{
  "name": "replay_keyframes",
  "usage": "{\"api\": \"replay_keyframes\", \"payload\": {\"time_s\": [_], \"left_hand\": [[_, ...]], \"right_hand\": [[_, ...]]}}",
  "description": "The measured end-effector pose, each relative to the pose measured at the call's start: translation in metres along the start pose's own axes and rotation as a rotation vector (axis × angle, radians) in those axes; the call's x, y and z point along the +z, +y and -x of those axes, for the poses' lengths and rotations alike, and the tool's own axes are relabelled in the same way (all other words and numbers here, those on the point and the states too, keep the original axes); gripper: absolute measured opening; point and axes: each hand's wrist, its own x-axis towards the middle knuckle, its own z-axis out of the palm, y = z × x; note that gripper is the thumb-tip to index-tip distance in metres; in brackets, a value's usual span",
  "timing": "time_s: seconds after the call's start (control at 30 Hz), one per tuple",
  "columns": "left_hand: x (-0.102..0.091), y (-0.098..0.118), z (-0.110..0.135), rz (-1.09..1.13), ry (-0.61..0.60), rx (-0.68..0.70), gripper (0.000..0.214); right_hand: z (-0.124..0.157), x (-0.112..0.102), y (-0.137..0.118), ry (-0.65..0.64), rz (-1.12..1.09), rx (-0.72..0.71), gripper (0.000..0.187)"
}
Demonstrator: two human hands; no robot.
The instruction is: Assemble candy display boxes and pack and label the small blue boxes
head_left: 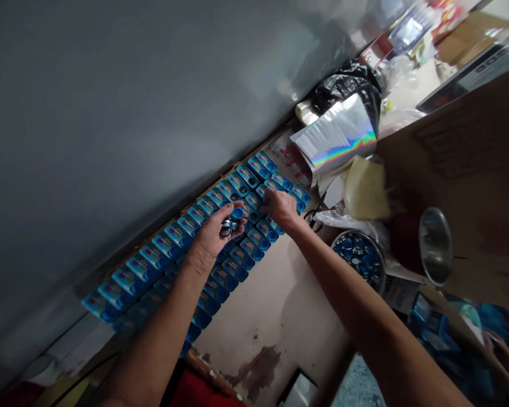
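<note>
Rows of small blue printed packs (169, 243), each with a round spot at one end, lie along the wall. Several spots hold a bright blue disc; a few look dark. My left hand (214, 232) is palm up over the rows, its fingers curled around several small round blue-and-silver pieces (231, 227). Just to the right, my right hand (281, 207) is closed, knuckles up, with its fingertips down at a pack in the middle rows. What those fingertips hold, if anything, is hidden.
A round metal bowl (358, 257) of blue and silver pieces stands right of my right forearm. Near it are an overturned metal-rimmed container (436, 246), a shiny silver sheet (337, 135), a black plastic bag (348, 85) and a large cardboard box (458, 169). A grey wall (110, 113) borders the packs.
</note>
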Motion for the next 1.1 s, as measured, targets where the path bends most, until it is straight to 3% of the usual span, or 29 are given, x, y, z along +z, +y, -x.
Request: {"api": "replay_keyframes", "payload": {"time_s": [0.1,0.17,0.3,0.43,0.5,0.6,0.73,0.8,0.97,1.1], "left_hand": [[0.001,-0.001,0.005,-0.014,0.023,-0.019,0.027],[0.002,-0.005,0.008,-0.043,0.012,0.005,0.03],[0.002,-0.016,0.012,-0.071,0.0,0.039,0.034],[0.002,-0.022,0.013,-0.016,-0.032,-0.007,0.028],[0.0,-0.021,0.013,0.034,-0.033,-0.01,0.02],[-0.004,-0.016,0.015,0.054,-0.002,0.023,0.012],[-0.01,-0.011,0.017,0.043,-0.003,0.048,0.011],[-0.012,-0.01,0.016,0.073,-0.009,0.032,0.013],[-0.008,-0.012,0.012,0.152,0.01,0.016,0.017],[-0.007,-0.011,0.017,0.128,0.04,0.031,0.008]], "right_hand": [[0.029,0.007,-0.016,0.114,-0.301,-0.052,0.019],[0.047,0.013,-0.026,0.111,-0.492,-0.104,0.024],[0.069,0.025,-0.035,0.122,-0.651,-0.129,0.017],[0.071,0.029,-0.023,0.189,-0.775,-0.055,0.021],[0.063,0.03,-0.014,0.201,-0.708,-0.014,0.024],[0.048,0.031,-0.007,0.198,-0.391,-0.012,0.017],[0.029,0.029,-0.014,0.05,-0.063,-0.015,0.009],[0.019,0.024,-0.018,-0.027,0.032,0.028,0.013],[0.004,0.008,-0.017,-0.068,0.105,0.069,0.039],[0.026,0.002,-0.024,0.072,-0.118,-0.031,0.021]]}}
